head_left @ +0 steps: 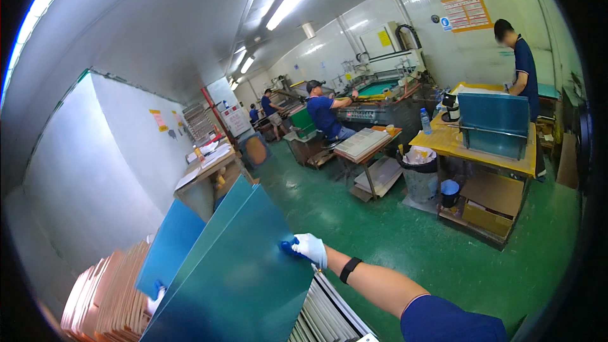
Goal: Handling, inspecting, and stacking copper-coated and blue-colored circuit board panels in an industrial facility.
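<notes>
Several large, thin blue-green panels [234,266] stand tilted in front of me, fanned slightly apart at the top. My right hand [307,248], in a white glove with blue fingertips, grips the right edge of the nearest panel. Low on the left, my left hand [154,301] wears the same kind of glove and is closed at the edge of the panels, beside a brighter blue panel [170,247]. Most of that hand is hidden behind the nearest panel. Under the panels' right side is a rack with pale slats [329,316].
Upright copper-coloured boards [111,291] stand close together at left. A paper-strewn desk [209,168] is against the wall. At right, a person [524,66] stands by a yellow-topped table [500,157] with panels, beside a bin [419,180]. Another person [324,113] sits at a machine.
</notes>
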{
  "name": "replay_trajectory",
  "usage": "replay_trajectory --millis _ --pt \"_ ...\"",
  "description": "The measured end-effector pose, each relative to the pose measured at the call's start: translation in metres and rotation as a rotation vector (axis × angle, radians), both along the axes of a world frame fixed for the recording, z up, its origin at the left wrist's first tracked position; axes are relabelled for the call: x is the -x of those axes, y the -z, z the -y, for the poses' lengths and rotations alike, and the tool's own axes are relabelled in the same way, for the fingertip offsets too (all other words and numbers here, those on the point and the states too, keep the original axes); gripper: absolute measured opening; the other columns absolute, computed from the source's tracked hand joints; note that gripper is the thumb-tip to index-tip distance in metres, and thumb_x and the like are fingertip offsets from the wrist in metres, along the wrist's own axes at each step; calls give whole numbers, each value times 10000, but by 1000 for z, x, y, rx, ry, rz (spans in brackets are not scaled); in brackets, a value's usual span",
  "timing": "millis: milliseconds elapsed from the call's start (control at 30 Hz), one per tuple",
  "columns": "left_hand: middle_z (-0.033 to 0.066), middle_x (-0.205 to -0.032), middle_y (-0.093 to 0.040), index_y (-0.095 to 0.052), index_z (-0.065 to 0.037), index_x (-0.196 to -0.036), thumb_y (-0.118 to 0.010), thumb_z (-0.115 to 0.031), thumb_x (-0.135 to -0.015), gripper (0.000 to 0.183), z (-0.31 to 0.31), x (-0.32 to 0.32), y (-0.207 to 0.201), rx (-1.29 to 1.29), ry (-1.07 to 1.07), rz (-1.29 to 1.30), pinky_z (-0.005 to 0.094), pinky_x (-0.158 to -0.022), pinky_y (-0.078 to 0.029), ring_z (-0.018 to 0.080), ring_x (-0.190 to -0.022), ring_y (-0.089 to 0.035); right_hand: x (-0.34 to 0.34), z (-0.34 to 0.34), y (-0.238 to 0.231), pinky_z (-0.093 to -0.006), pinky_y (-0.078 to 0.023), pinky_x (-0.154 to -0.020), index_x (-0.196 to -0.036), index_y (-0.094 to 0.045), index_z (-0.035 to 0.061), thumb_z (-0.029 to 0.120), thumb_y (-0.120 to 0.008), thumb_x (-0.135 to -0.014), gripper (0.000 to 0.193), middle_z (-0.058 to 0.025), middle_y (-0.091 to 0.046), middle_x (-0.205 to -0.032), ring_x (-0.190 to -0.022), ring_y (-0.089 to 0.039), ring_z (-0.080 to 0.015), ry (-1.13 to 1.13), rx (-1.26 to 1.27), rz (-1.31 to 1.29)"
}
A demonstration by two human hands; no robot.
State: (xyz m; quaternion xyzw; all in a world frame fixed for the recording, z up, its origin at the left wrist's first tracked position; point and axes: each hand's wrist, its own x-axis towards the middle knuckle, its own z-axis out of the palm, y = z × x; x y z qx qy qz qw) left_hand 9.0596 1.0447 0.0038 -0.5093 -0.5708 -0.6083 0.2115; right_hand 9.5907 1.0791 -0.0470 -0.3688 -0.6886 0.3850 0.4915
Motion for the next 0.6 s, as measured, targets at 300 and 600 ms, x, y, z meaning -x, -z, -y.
replay_trajectory --millis 300,600 --pt "73 -999 -686 -629 -31 -1253 -728 -211 -912 397 184 -20 -76 -61 215 472 322 -755 -512 156 -814 -623 -8 1 12 -331 -510 -776 -1082 -675 4 241 -564 -931 303 -99 -695 -894 -807 -626 -175 34 -96 -56" --pt "87 -1071 -652 -541 -15 -1320 -672 -247 -946 459 290 -108 -71 26 247 409 329 -812 -495 172 -888 -603 23 18 -23 -314 -488 -812 -1114 -652 0 195 -535 -945 283 -32 -646 -911 -848 -579 -147 -152 15 -44"
